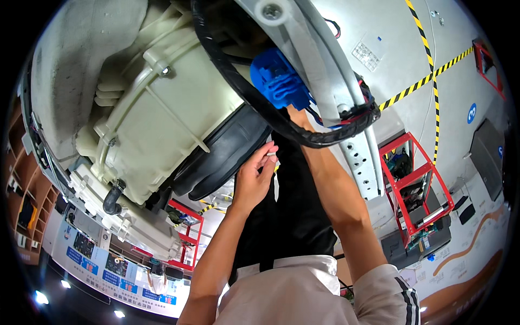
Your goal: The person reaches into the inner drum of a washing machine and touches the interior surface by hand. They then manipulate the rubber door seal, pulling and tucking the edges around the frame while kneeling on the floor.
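Note:
My left hand [253,180] is raised beside a black rounded part [227,154] at the lower edge of a large off-white plastic tub [173,108]. Its fingers are bent in toward the thumb; whether something small lies between them I cannot make out. Farther up, my right hand [297,116] reaches behind a thick black wrapped cable [244,92], close below a bright blue plastic part [278,78]. The cable and the blue part hide its fingers. A pale metal frame bar [319,59] runs just right of the blue part.
A heavy grey block [81,70] sits against the tub at upper left. A short black hose [112,197] sticks out below. On the right, a red-framed cart [416,184] stands on the grey floor near yellow-black tape [409,95]. Shelves [27,200] line the far left.

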{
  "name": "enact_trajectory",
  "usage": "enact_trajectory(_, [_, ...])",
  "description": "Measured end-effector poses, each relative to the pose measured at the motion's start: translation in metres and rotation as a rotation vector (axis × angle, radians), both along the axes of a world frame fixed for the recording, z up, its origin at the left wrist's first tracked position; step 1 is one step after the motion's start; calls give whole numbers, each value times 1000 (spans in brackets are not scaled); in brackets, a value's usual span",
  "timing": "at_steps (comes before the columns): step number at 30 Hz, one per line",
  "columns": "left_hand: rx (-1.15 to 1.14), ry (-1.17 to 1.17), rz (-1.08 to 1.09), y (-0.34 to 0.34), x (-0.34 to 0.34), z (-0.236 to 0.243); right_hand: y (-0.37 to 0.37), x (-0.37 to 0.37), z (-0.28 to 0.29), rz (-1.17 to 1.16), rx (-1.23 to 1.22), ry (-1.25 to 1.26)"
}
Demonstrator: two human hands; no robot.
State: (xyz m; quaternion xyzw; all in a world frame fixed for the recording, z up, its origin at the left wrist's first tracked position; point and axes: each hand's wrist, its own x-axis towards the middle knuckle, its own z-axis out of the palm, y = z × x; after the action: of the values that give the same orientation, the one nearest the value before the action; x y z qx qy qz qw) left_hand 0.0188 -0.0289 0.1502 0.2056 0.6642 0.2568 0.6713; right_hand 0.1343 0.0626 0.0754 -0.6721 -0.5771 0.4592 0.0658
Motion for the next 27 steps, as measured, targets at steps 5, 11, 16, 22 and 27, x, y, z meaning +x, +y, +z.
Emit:
enact_trajectory(5, [54,74,-54,-4,-5,-4,-2,-15,-24,98,-65,-144])
enact_trajectory(11, [58,114,-58,-5,-5,-5,3,-21,-32,141,-25,-97])
enact_trajectory(16, [107,159,-91,-4,-4,-4,20,-14,-51,120,164,132])
enact_trajectory(22, [44,139,-205,-15,-15,6,16,-5,-34,253,387,157])
enact_trajectory(27, [-19,181,-130,-66,-22,3,-1,-7,-53,200,578,242])
